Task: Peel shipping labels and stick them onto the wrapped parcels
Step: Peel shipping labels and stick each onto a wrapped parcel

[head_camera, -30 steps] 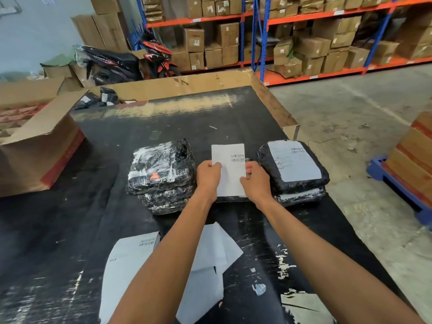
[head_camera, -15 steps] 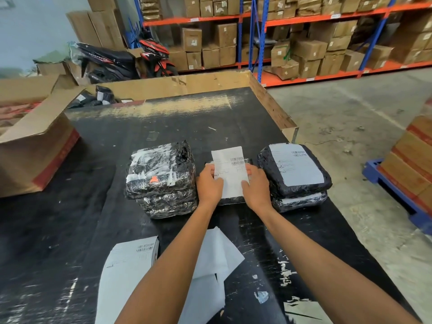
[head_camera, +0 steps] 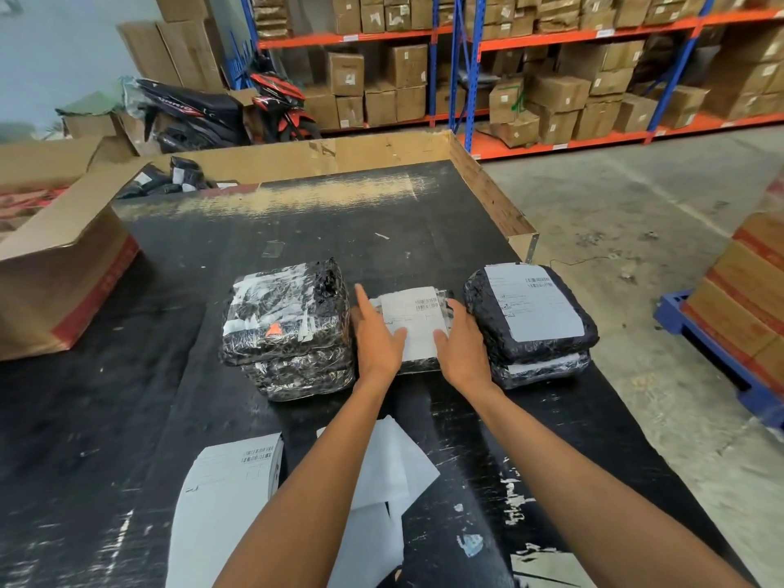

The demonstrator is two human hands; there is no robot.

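Since the earlier frame, we are laying the label [head_camera: 418,322] flat on the middle parcel [head_camera: 422,366]. Our left hand [head_camera: 375,335] and right hand [head_camera: 460,345] are pressing it, fingers straight. Under our fingertips, paper is lying flush.

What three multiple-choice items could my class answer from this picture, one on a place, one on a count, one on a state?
1. Where is the parcel being labelled?
A. between the two parcel stacks
B. in the cardboard box
C. on the floor

2. How many parcels are in the right stack?
A. one
B. two
C. five

3. How do the hands lie on the label?
A. clenched in fists
B. flat, fingers straight
C. lifted clear of it

Answers:
1 A, it lies between the left stack and the right one.
2 B, one parcel on another.
3 B, left hand and right hand press it down.
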